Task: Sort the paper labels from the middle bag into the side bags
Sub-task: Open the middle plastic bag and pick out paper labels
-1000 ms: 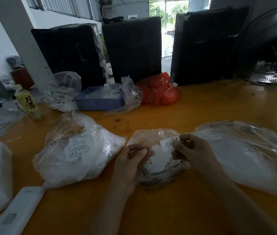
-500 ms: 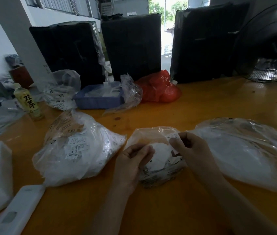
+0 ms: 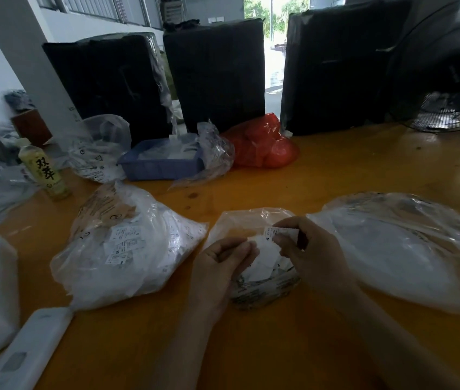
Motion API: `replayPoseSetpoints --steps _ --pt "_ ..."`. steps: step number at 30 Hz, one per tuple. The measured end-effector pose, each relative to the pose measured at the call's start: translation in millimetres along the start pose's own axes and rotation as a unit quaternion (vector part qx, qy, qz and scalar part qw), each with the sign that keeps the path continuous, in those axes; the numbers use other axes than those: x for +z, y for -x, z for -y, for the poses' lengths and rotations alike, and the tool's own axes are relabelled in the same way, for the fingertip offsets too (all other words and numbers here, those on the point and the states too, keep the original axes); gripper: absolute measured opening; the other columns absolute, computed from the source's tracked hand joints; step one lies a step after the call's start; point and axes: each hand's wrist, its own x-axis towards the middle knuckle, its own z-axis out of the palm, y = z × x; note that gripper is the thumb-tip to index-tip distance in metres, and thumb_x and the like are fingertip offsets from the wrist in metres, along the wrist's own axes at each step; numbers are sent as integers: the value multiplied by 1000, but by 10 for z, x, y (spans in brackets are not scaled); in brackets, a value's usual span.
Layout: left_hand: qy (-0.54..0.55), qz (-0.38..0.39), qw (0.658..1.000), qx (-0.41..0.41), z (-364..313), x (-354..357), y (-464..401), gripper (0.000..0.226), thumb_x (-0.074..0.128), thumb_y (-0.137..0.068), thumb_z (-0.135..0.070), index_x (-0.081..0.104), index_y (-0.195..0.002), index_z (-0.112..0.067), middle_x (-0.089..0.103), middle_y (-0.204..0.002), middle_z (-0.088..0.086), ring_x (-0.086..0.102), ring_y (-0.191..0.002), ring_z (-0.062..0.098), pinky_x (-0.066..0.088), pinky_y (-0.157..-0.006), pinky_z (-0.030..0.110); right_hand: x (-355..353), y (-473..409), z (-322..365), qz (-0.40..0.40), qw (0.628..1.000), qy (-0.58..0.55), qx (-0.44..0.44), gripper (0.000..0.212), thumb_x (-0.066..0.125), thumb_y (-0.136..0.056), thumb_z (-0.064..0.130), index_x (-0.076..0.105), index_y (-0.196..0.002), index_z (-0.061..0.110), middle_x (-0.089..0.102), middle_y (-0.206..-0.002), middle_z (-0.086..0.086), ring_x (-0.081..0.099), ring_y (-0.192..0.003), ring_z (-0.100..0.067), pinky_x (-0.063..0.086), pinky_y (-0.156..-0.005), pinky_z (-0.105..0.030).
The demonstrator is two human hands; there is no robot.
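Step in hand: reading the size mark on one small white printed paper label (image 3: 272, 231) lifted just above the small clear plastic middle bag (image 3: 254, 249), to judge which side bag it belongs in.
Right hand (image 3: 311, 249): fingers curled, thumb and fingertips pinching the label; a letter that looks like an M shows on it.
Left hand (image 3: 219, 266): fingers curled at the middle bag's open mouth, pinching what looks like another white paper slip or the bag's edge; which one I cannot tell.
Left side bag: large clear plastic bag full of white labels (image 3: 127, 251), some showing an S, lying on the orange worktop (image 3: 335, 175).
Right side bag: wide clear plastic bag (image 3: 408, 249), just beside the right hand.
Doing it well: confirm the letter first, keep the pinch light so only one label comes away, hold the middle bag's mouth open, then drop the label well inside the matching bag's opening.
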Motion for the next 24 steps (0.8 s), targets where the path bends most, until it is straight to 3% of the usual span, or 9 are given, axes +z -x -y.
replayPoseSetpoints --steps 3,5,8,13,15,17,20,24 --pt "-44 4 999 16 -2 15 18 36 93 -61 -33 84 -93 -17 79 -105 19 78 -99 29 62 -79 26 11 13 -8 12 998 48 -35 17 64 -97 23 65 -113 30 61 -97 26 61 -86 10 51 -71 -8" --pt "-71 0 997 24 -7 15 30 38 93 -60 -41 84 -93 -23 80 -105 15 79 -99 27 62 -75 26 16 19 -8 36 995 79 -54 23 59 -100 18 67 -120 26 61 -106 20 59 -87 10 49 -73 -6" --pt "-111 -16 993 31 -9 20 45 24 87 -71 -37 83 -94 -30 81 -103 9 79 -98 23 62 -71 26 24 22 -18 60 992 94 -62 31 54 -102 11 66 -127 24 62 -114 10 62 -87 -2 52 -76 -15" --pt "-185 -24 981 54 -10 39 92 13 83 -83 -31 83 -94 -37 81 -98 -1 79 -90 18 63 -69 26 63 58 -16 62 998 15 -11 50 62 -99 20 48 -143 38 63 -100 20 66 -83 1 57 -75 -17" --pt "-188 -39 980 58 -2 41 91 12 83 -87 -26 83 -93 -36 81 -94 -1 79 -84 17 63 -66 25 85 68 -11 42 998 -42 24 49 67 -96 27 47 -138 41 67 -95 18 69 -82 -1 61 -72 -25" --pt "-173 -61 982 54 6 43 70 12 82 -89 -22 84 -90 -33 81 -89 1 78 -79 14 62 -63 24 87 53 -28 17 997 -62 54 30 67 -94 36 55 -121 39 70 -93 20 70 -79 -1 61 -68 -28" --pt "-150 -80 984 43 12 46 46 10 83 -88 -19 84 -89 -29 80 -88 -1 77 -77 11 61 -61 24 93 50 -45 18 997 -47 60 3 66 -94 40 63 -94 39 69 -87 24 68 -76 0 56 -68 -22" --pt "-132 -79 988 34 5 38 43 15 86 -78 -30 84 -92 -26 81 -97 -1 78 -86 15 61 -60 26 136 96 33 34 998 -32 34 7 62 -95 46 61 -88 47 65 -91 31 66 -79 2 53 -66 -13"
